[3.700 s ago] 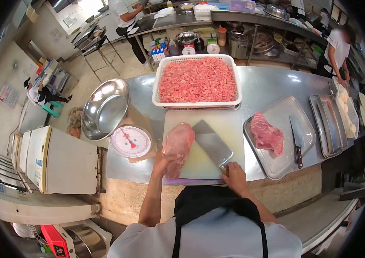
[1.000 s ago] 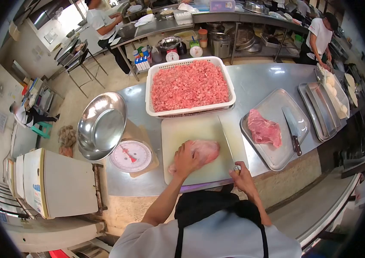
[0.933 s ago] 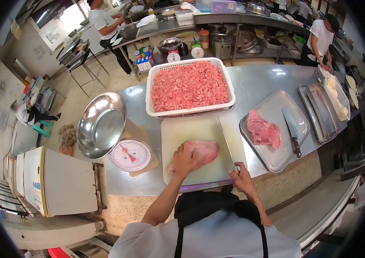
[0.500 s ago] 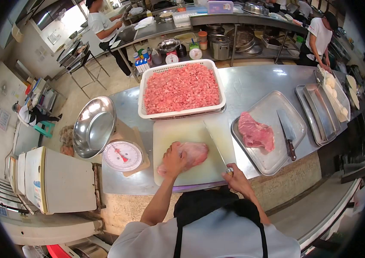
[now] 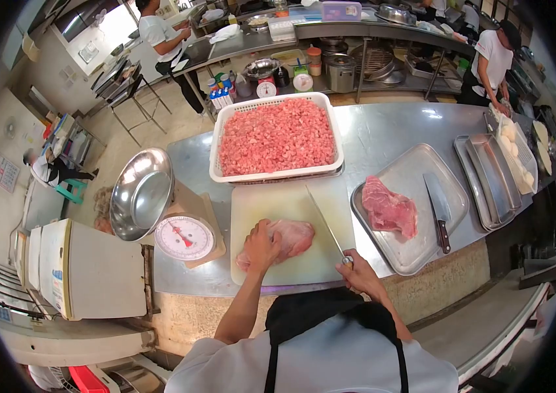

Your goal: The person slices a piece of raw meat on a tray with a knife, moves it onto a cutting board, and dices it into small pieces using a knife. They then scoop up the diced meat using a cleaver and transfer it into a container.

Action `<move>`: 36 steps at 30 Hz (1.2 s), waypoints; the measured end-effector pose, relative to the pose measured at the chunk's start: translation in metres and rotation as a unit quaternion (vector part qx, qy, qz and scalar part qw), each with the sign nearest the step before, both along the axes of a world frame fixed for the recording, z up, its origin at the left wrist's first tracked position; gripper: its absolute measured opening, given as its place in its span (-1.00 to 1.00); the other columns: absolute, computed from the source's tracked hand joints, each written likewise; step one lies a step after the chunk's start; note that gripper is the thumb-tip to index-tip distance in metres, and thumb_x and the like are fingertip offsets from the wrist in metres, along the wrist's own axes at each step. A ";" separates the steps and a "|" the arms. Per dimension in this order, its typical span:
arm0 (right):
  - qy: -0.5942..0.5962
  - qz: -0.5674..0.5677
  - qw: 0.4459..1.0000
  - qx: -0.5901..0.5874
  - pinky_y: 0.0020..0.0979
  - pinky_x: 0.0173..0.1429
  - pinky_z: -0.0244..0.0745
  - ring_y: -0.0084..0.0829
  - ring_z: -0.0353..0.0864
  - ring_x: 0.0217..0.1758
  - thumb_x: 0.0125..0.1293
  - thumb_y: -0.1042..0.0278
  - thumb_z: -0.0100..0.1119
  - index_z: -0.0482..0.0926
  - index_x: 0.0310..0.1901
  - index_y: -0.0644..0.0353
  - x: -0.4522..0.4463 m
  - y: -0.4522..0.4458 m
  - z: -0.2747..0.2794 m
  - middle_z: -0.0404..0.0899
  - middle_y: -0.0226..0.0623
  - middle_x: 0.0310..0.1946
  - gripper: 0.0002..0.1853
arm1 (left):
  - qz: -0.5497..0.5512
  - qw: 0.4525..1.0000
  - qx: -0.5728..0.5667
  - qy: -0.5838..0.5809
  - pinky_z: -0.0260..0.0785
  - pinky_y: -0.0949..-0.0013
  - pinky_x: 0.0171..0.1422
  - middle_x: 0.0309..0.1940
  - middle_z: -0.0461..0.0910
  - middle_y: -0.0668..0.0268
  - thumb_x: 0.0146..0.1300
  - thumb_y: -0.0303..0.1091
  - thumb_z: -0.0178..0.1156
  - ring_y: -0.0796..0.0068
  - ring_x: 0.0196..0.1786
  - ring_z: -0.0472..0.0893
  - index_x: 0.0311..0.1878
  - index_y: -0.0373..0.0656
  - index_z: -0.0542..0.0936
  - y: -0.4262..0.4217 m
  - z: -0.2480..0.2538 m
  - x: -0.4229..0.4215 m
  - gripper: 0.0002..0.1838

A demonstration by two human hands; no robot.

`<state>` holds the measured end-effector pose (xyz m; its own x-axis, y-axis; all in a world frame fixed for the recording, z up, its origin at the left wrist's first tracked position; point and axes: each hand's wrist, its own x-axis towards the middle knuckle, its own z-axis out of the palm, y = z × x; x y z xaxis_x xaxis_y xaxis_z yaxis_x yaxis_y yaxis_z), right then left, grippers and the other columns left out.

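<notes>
A pale pink piece of raw meat [image 5: 294,237] lies on the white cutting board [image 5: 327,268]. My left hand [image 5: 261,245] rests over its left part, fingers curved on it and holding it down. To the right of the meat, my right hand [image 5: 361,272] is closed around the handle of a long, thin-bladed knife [image 5: 322,215]. Its blade points away from me over the board's right half, apart from the meat. Most of the handle is hidden in my fist.
Behind the board stands a white basket [image 5: 215,147] of diced meat [image 5: 278,134]. A dial scale [image 5: 185,238] with a steel bowl [image 5: 143,193] is left. At right, a metal tray [image 5: 415,262] holds a meat slab [image 5: 389,206] and another knife [image 5: 438,203]. A co-worker [image 5: 492,59] stands far right.
The view has shifted slightly. My left hand stays on the meat, and my right hand keeps the knife in nearly the same place.
</notes>
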<state>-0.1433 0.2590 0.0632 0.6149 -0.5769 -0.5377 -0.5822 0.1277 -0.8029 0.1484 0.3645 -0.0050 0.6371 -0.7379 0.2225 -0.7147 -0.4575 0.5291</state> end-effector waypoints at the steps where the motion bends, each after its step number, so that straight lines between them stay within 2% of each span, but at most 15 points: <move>1: 0.003 0.001 1.000 0.001 -0.38 -0.47 0.45 -0.49 0.56 -0.56 0.50 0.16 0.24 0.34 0.35 0.33 0.001 -0.001 0.001 0.55 -0.32 -0.53 -0.44 | -0.001 1.000 0.000 -0.003 0.51 -0.11 0.09 -0.04 0.70 0.02 0.20 -0.16 0.28 -0.12 -0.02 0.68 0.16 -0.13 0.55 0.000 -0.001 0.001 -0.52; 14: -0.005 -0.010 1.000 0.014 -0.37 -0.46 0.45 -0.49 0.55 -0.56 0.51 0.19 0.23 0.37 0.32 0.31 0.006 -0.006 0.002 0.55 -0.31 -0.52 -0.49 | 0.001 1.000 0.005 -0.014 0.51 -0.10 0.08 -0.05 0.70 0.04 0.19 -0.15 0.28 -0.10 -0.02 0.68 0.16 -0.13 0.57 0.000 -0.001 0.000 -0.52; 17: -0.019 -0.012 1.000 0.016 -0.39 -0.63 0.33 -0.48 0.52 -0.58 0.51 0.07 0.24 0.36 0.33 0.29 0.004 -0.007 -0.008 0.55 -0.30 -0.51 -0.43 | 0.003 1.000 0.009 -0.020 0.52 -0.10 0.08 -0.05 0.70 0.04 0.19 -0.14 0.28 -0.11 -0.03 0.68 0.15 -0.14 0.57 -0.001 -0.002 0.000 -0.52; 20: -0.027 -0.012 0.999 0.014 -0.39 -0.63 0.34 -0.48 0.53 -0.58 0.50 0.07 0.24 0.36 0.34 0.27 0.003 -0.007 -0.013 0.55 -0.30 -0.51 -0.43 | -0.001 1.000 0.000 -0.018 0.51 -0.11 0.06 -0.05 0.70 0.01 0.24 -0.09 0.25 -0.16 -0.02 0.68 0.18 -0.10 0.56 0.000 -0.006 0.002 -0.52; 36: -0.016 -0.015 1.000 0.011 -0.39 -0.58 0.39 -0.47 0.55 -0.55 0.50 0.09 0.25 0.38 0.31 0.25 0.005 -0.006 -0.006 0.56 -0.30 -0.49 -0.47 | -0.007 1.000 -0.005 -0.017 0.51 -0.11 0.07 -0.04 0.70 0.01 0.24 -0.11 0.25 -0.14 0.00 0.68 0.16 -0.13 0.57 0.000 -0.004 0.001 -0.53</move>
<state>-0.1379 0.2532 0.0571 0.6146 -0.5828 -0.5316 -0.5528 0.1625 -0.8173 0.1497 0.3645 -0.0093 0.6186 -0.7444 0.2513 -0.7388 -0.4424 0.5083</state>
